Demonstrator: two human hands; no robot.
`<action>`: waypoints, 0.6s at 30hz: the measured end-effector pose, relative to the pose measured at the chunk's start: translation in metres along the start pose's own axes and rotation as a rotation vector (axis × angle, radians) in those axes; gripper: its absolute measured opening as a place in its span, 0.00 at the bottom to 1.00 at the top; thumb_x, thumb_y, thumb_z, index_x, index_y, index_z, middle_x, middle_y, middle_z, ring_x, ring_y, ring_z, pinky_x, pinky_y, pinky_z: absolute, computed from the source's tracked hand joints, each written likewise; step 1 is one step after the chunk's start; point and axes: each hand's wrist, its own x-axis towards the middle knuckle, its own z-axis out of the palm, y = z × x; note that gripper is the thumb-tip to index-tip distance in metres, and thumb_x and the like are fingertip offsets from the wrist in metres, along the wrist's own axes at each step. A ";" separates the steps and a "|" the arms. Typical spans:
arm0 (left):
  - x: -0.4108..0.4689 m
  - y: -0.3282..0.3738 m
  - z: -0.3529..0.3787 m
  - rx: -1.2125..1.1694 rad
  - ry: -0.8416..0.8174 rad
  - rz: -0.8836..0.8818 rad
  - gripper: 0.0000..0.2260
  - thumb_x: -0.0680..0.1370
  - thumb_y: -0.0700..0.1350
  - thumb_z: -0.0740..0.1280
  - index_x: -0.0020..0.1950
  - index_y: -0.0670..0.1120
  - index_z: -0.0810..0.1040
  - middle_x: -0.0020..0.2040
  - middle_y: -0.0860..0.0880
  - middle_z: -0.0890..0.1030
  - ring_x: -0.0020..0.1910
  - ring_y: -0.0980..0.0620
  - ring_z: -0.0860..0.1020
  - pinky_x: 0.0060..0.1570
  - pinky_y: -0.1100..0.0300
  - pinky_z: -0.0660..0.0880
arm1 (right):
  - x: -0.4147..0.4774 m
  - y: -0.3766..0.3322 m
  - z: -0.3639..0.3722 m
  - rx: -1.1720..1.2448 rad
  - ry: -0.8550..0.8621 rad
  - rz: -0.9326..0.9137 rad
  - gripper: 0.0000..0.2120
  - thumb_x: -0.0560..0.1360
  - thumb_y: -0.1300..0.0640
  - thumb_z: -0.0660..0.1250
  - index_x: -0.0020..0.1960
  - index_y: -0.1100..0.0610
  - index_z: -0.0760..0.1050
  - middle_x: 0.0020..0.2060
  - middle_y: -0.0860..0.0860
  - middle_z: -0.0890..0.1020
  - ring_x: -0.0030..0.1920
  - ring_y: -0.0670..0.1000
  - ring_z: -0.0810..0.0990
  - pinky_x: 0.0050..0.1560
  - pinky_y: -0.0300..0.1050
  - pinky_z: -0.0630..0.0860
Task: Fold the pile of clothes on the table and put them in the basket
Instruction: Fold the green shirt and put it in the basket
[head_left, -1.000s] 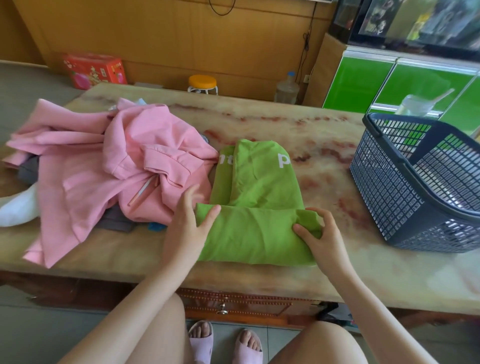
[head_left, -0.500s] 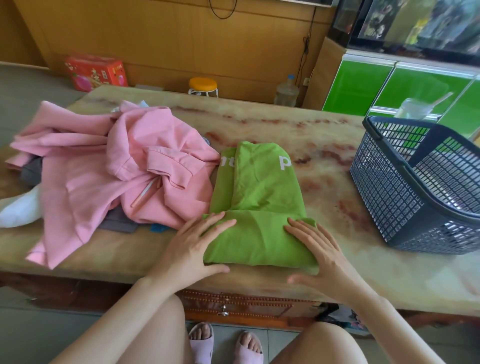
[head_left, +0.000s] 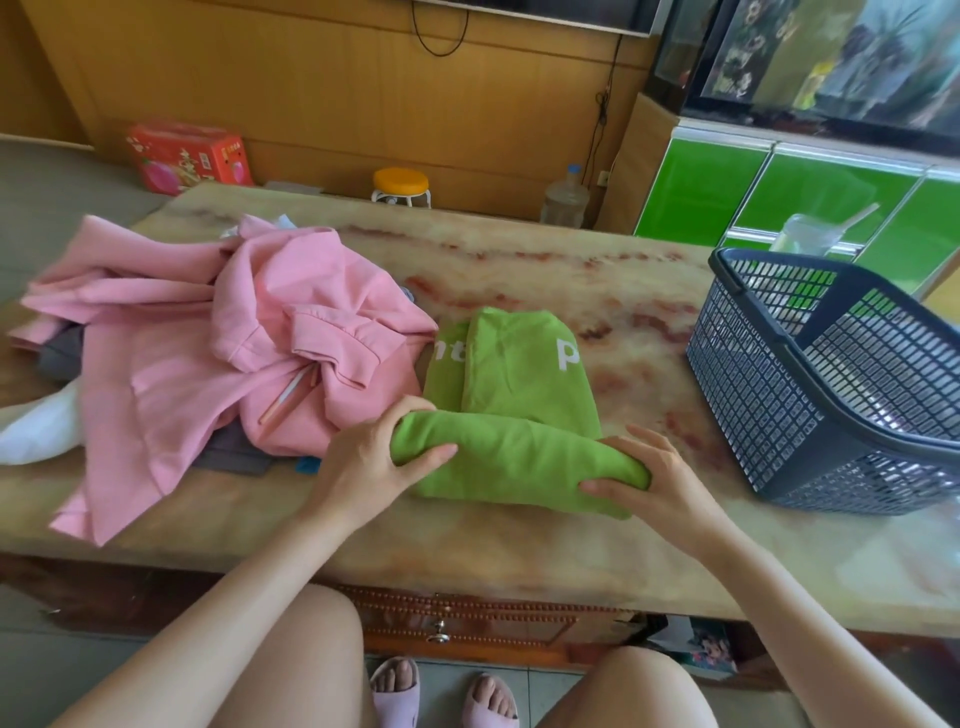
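Wood-panelled wall (head_left: 337, 93) at back, dark cable (head_left: 597, 119) hanging down it. On the floor along its base: red printed box (head_left: 189, 157), stool with yellow seat (head_left: 401, 182), clear plastic bottle (head_left: 565, 200). Right: green-fronted cabinet (head_left: 706, 192); before it, clear cup (head_left: 808, 236) with straw.

Basket (head_left: 779, 395) cut off by the right edge, white cloth (head_left: 36, 436) cut off at the left, grey cloth (head_left: 228, 454) mostly hidden under the hoodie (head_left: 208, 364), shirt (head_left: 524, 384) lettering partly folded out of sight, far box (head_left: 189, 156) print too small to read.
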 end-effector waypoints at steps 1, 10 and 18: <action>0.000 0.003 -0.005 -0.034 -0.013 -0.035 0.25 0.66 0.75 0.57 0.53 0.59 0.69 0.37 0.51 0.81 0.36 0.52 0.79 0.39 0.57 0.74 | -0.003 -0.007 -0.008 0.122 -0.061 -0.003 0.22 0.62 0.34 0.72 0.49 0.47 0.80 0.45 0.44 0.82 0.59 0.50 0.76 0.55 0.50 0.75; 0.025 0.006 0.001 -0.138 -0.313 -0.464 0.22 0.73 0.66 0.62 0.53 0.48 0.76 0.49 0.50 0.81 0.51 0.48 0.78 0.51 0.54 0.71 | 0.011 -0.018 -0.001 0.371 0.107 0.290 0.17 0.67 0.44 0.74 0.49 0.54 0.78 0.42 0.50 0.83 0.42 0.47 0.82 0.38 0.37 0.76; 0.018 0.020 0.009 -0.255 -0.005 -0.121 0.25 0.76 0.56 0.61 0.70 0.47 0.68 0.66 0.49 0.70 0.65 0.56 0.68 0.65 0.63 0.64 | 0.032 -0.013 0.013 0.211 0.126 0.446 0.23 0.71 0.40 0.68 0.58 0.56 0.72 0.52 0.52 0.79 0.47 0.49 0.77 0.43 0.44 0.73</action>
